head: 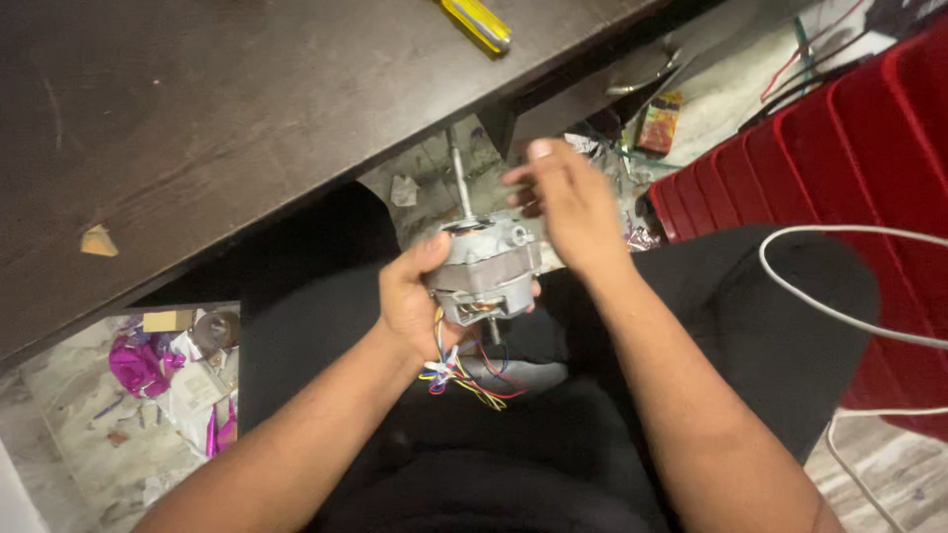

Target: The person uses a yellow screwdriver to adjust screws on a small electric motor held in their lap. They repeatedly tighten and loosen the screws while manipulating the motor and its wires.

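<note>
- The left hand point(413, 301) grips the motor point(484, 271) at frame centre, over the lap; a firm hold keeps the shaft point(458, 178) pointing away.
- The right hand point(568, 202) hovers just above the motor housing, fingers loosely curled, holding nothing.
- The coloured wires point(464, 375) dangle below; better kept clear of the grip.
- The screwdriver point(477, 24) lies on the surface, top of frame.

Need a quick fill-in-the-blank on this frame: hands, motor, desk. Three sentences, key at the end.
1. The left hand grips the grey housing of a small electric ____, held above the lap.
2. A bunch of coloured ____ hangs from the underside of the housing.
3. The right hand is raised beside the thin metal ____ that sticks up out of the housing.
4. A screwdriver with a ____ handle lies on the dark wooden desk.

Missing words: motor; wires; shaft; yellow
</note>
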